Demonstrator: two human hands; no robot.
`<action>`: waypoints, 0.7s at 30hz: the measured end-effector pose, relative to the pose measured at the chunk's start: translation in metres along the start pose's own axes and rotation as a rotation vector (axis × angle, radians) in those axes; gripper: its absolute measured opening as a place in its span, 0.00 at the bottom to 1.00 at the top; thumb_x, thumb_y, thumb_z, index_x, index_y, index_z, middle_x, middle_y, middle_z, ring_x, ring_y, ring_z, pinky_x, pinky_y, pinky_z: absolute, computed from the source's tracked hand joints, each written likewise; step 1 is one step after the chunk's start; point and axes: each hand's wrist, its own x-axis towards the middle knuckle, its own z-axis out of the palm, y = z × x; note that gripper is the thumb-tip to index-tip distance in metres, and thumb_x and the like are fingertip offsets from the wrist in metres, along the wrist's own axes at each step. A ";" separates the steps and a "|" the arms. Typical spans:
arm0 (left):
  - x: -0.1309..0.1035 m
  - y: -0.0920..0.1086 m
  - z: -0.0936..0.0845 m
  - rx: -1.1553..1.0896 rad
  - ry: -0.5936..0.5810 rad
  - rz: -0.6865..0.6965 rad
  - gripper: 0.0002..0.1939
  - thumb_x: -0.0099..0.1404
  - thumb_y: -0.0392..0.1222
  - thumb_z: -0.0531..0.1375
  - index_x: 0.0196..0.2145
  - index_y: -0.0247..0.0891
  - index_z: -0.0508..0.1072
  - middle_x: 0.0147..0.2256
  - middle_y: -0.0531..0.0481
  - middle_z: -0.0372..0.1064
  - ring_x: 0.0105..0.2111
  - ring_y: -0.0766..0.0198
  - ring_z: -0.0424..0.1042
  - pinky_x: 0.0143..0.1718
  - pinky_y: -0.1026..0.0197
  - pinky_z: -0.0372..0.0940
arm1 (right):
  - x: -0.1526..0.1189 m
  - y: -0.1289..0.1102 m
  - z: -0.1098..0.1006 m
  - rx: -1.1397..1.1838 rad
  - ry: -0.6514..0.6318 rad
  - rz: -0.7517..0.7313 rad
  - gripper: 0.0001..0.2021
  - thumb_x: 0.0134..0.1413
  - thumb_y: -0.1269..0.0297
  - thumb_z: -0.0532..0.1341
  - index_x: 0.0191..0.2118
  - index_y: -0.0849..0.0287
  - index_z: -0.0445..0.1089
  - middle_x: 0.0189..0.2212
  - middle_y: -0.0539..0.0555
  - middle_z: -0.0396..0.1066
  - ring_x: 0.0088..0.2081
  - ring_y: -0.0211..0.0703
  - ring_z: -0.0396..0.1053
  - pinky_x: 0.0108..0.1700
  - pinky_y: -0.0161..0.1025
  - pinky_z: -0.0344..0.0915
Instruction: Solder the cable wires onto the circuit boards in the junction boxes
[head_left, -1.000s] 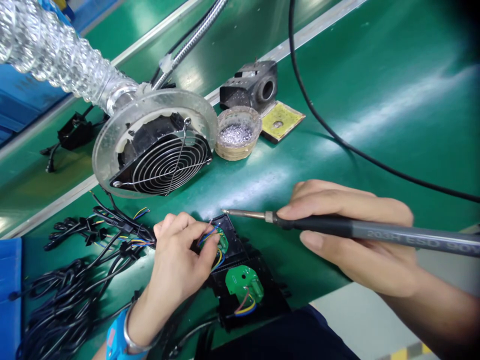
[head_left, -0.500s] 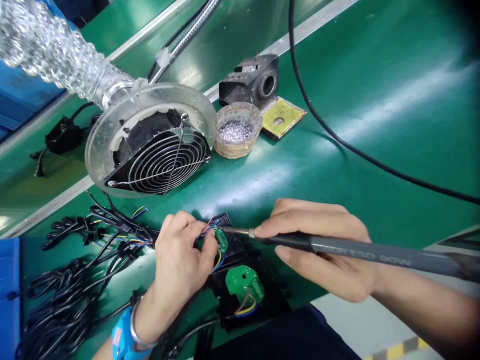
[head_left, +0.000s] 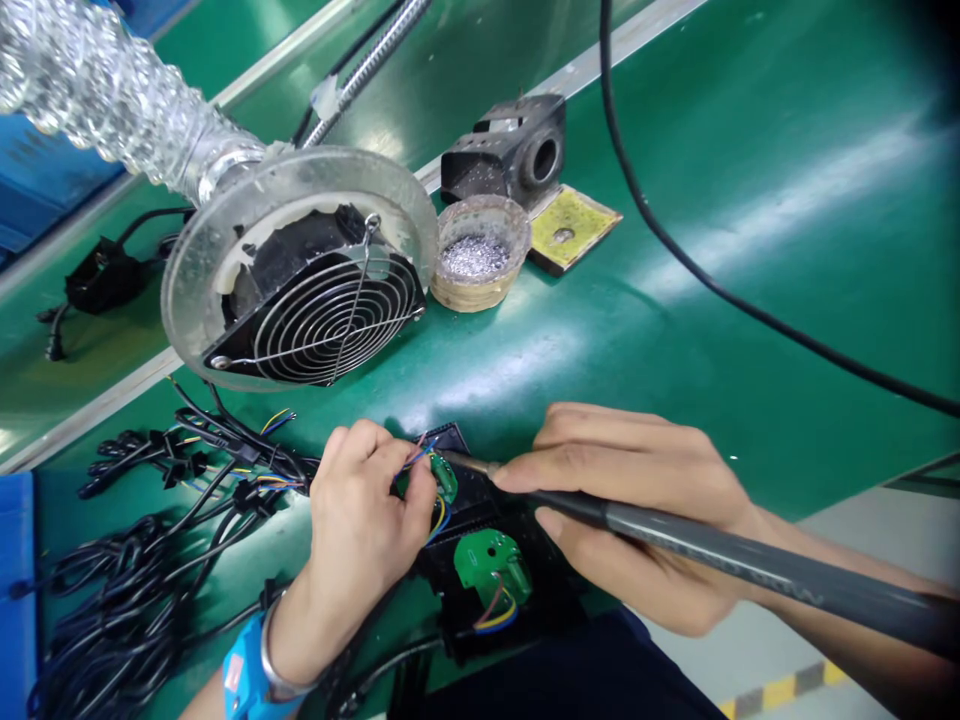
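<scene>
glossy green bench mat [head_left: 750,200]; left hand [head_left: 360,535] pinches small green circuit board [head_left: 443,477]; right hand [head_left: 637,510] grips grey soldering iron [head_left: 720,555], tip at board; round wire-grille extractor fan [head_left: 315,290] behind.

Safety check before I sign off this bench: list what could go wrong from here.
1. The left hand pinches the wires right beside the iron tip; a small slip could burn the fingers.
2. The tip sits among thin coloured wires on the board; their insulation might melt.
3. The loose cables lie close by the left wrist; a snag could jerk the board.
</scene>
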 end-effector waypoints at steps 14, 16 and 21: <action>0.000 0.001 0.002 0.069 0.023 0.041 0.08 0.64 0.37 0.58 0.26 0.38 0.72 0.28 0.49 0.66 0.30 0.61 0.63 0.33 0.57 0.61 | -0.002 -0.005 0.001 0.006 0.056 0.035 0.17 0.48 0.78 0.57 0.44 0.59 0.72 0.27 0.53 0.71 0.25 0.38 0.64 0.27 0.39 0.67; 0.000 0.001 0.002 0.071 0.023 0.042 0.08 0.64 0.37 0.58 0.26 0.38 0.72 0.27 0.49 0.66 0.30 0.61 0.63 0.33 0.57 0.60 | -0.003 -0.009 -0.002 -0.001 0.114 0.041 0.16 0.49 0.78 0.56 0.43 0.58 0.73 0.26 0.52 0.70 0.25 0.39 0.65 0.26 0.38 0.67; 0.000 0.002 0.002 0.091 0.021 0.040 0.09 0.63 0.37 0.57 0.26 0.39 0.73 0.27 0.49 0.66 0.29 0.61 0.63 0.32 0.57 0.61 | -0.012 -0.025 -0.013 -0.052 0.140 0.208 0.16 0.49 0.77 0.58 0.43 0.54 0.73 0.27 0.52 0.70 0.25 0.42 0.68 0.25 0.40 0.68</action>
